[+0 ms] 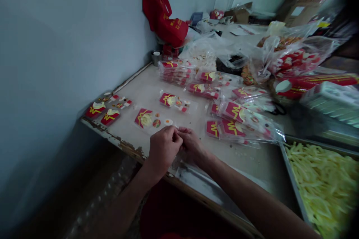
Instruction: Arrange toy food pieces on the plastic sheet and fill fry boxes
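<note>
Near the front edge of the table, my left hand (163, 147) and my right hand (192, 144) meet with closed fingers. They pinch the near end of a clear plastic packet (146, 130) that lies flat. Inside it are a red fries pouch (143, 115) with a yellow mark, a miniature fried egg (168, 122) and small round food pieces. What exactly the fingertips grip is hidden. Just beyond lies a similar filled packet (178, 103). Two unwrapped red fries pouches (110, 116) sit at the left corner, beside several small pieces (123, 102).
Filled packets (235, 112) are piled to the right, with more stacked behind (176, 71). A metal tray (291, 183) of pale yellow strips (322, 179) stands at the right front. Clear bags of small pieces (297, 61) and a red bag (171, 30) are farther back. A wall (70, 37) borders the left.
</note>
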Demonstrator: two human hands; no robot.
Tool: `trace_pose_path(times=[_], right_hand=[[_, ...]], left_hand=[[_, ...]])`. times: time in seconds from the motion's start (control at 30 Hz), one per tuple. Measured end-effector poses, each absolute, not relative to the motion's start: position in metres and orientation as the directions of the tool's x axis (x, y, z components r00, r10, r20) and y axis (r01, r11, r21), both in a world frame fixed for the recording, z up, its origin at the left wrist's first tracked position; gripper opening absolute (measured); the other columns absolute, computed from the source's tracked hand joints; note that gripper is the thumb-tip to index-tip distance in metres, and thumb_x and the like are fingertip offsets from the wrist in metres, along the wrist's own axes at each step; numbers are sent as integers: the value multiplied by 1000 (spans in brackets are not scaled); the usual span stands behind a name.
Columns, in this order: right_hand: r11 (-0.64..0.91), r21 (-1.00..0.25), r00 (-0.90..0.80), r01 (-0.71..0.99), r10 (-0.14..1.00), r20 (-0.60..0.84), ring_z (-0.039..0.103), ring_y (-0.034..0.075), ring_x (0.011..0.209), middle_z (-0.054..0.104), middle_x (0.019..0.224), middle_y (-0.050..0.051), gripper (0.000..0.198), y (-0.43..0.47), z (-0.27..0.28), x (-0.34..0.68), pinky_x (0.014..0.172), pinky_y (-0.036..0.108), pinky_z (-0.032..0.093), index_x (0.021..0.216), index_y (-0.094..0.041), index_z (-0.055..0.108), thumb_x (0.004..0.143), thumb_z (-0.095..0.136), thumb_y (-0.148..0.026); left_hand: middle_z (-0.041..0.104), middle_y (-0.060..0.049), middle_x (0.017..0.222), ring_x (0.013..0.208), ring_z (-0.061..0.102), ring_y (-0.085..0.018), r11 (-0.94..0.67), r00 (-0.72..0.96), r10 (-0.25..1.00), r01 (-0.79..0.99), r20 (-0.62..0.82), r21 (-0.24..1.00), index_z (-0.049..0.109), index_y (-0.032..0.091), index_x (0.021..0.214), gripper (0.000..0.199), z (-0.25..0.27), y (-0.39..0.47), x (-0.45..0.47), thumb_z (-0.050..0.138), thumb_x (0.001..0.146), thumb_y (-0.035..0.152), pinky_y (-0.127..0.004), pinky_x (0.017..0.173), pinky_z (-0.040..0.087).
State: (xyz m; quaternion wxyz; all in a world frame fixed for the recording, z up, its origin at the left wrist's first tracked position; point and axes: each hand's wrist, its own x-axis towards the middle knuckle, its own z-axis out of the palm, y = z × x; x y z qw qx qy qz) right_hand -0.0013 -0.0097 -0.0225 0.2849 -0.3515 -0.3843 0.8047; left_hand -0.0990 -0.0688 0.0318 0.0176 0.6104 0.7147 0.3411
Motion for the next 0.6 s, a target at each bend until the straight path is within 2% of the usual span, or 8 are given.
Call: trace_pose_path(times=[0.07, 0.13, 0.23, 0.3, 0.37, 0.43, 0.5, 0.6], right_hand=[[-481, -851, -595, -211, 754, -279, 39, 5, 36, 52, 49, -6, 34, 10, -16, 5, 34, 17, 24, 71, -16, 62, 70, 81, -44], [-446, -867, -543, -223, 795, -269, 36, 4, 35, 50, 48, -7, 26, 41, -6, 16, 33, 17, 21, 72, -16, 61, 77, 77, -37], [-513, -835, -375, -199, 827, -419, 33, 3, 35, 47, 50, -9, 19, 98, 12, 33, 34, 13, 22, 73, -18, 54, 89, 64, -15], [-581, -801, -288, -145, 799, -527, 35, 2, 36, 43, 48, -10, 22, 131, 19, 40, 37, 9, 27, 75, -18, 52, 94, 52, -6], [-623, -774, -231, -112, 774, -589, 38, 3, 37, 44, 48, -9, 22, 152, 21, 44, 39, 8, 32, 80, -16, 54, 94, 47, -1], [-661, -748, -193, -67, 744, -640, 42, 4, 39, 50, 51, -6, 22, 161, 20, 45, 41, 9, 37, 87, -13, 57, 92, 45, 4], [-684, -729, -158, -20, 722, -674, 47, 5, 42, 55, 56, -2, 22, 161, 18, 48, 43, 11, 43, 93, -10, 58, 90, 44, 6], [-689, -723, -93, 49, 717, -691, 53, 7, 45, 58, 62, -1, 22, 156, 21, 55, 46, 14, 48, 102, -9, 57, 90, 45, 5]], left_hand=[[73, -2, 84, 75, 66, -14, -81, -232, 859, 819, 457, 568, 69, 21, 89, 15, 25, -70, -98, 58, 83, 12, -25, 72, 47], [72, -3, 90, 77, 66, -14, -150, -188, 868, 783, 459, 603, 69, 20, 97, 14, 16, -69, -100, 58, 88, 17, -24, 74, 48], [71, -5, 89, 80, 65, -16, -176, -52, 943, 760, 328, 626, 69, 20, 91, 8, 3, -63, -94, 63, 90, 24, -26, 77, 48], [71, -5, 93, 89, 65, -18, -260, 163, 965, 720, 208, 643, 71, 20, 90, 11, -3, -57, -80, 72, 85, 30, -28, 83, 47], [71, -6, 100, 99, 63, -22, -390, 419, 901, 673, 110, 629, 72, 21, 97, 28, -8, -52, -58, 81, 76, 38, -31, 90, 46], [69, -7, 105, 104, 61, -25, -492, 575, 817, 657, 42, 572, 71, 21, 104, 47, -12, -48, -31, 86, 67, 47, -34, 93, 44], [67, -10, 106, 105, 59, -29, -547, 625, 781, 670, 17, 502, 70, 19, 106, 63, -16, -45, -3, 85, 61, 59, -38, 94, 43], [65, -15, 108, 108, 56, -34, -617, 662, 747, 657, 61, 433, 70, 16, 103, 79, -21, -40, 38, 81, 51, 74, -41, 92, 43]])
